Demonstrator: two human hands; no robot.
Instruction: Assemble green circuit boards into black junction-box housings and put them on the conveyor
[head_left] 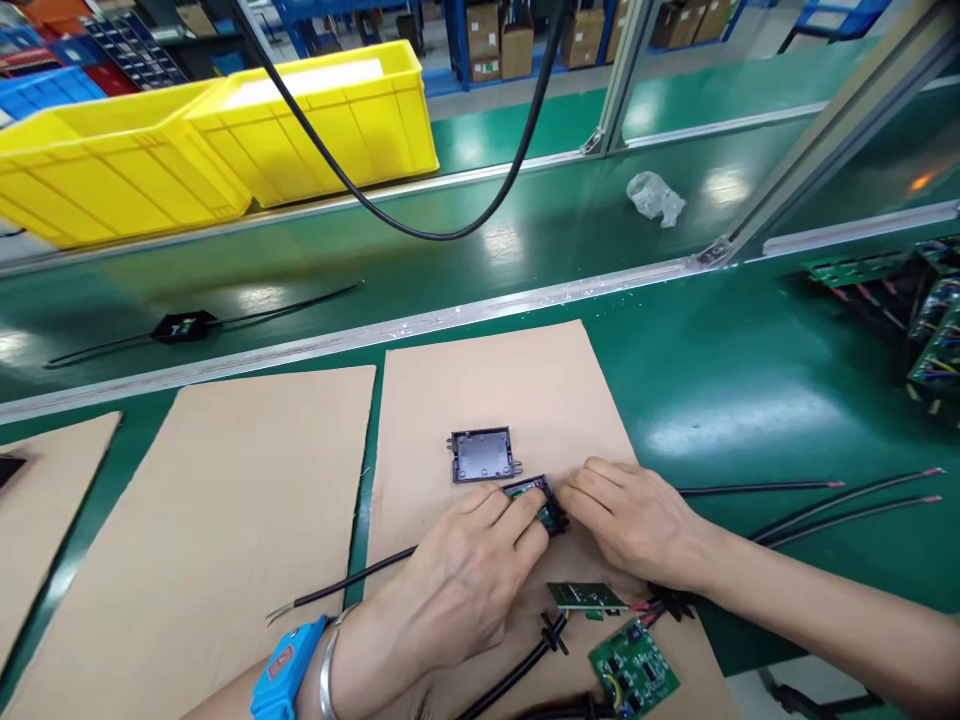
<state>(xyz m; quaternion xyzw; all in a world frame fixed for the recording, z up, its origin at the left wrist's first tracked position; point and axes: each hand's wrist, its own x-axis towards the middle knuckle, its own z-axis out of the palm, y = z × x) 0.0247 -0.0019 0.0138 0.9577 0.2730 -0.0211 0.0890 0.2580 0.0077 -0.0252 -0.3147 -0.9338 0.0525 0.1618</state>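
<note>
My left hand is closed on a small black plastic case with a green circuit board inside, fingers pressing on it from the left. At its right end, my right hand has its fingers pinched together around a black cable, which emerges past the hand; the grip itself is partly hidden. Another black cable with bare wire ends comes out from under my left hand. Just above lies a second case half, open side up. Below the hands are two loose circuit boards, one square and green.
Cardboard sheets cover part of the green bench. Yellow bins stand behind the metal rail. A black cable hangs in a loop overhead. Wired boards are piled at right; crumpled plastic lies at the back.
</note>
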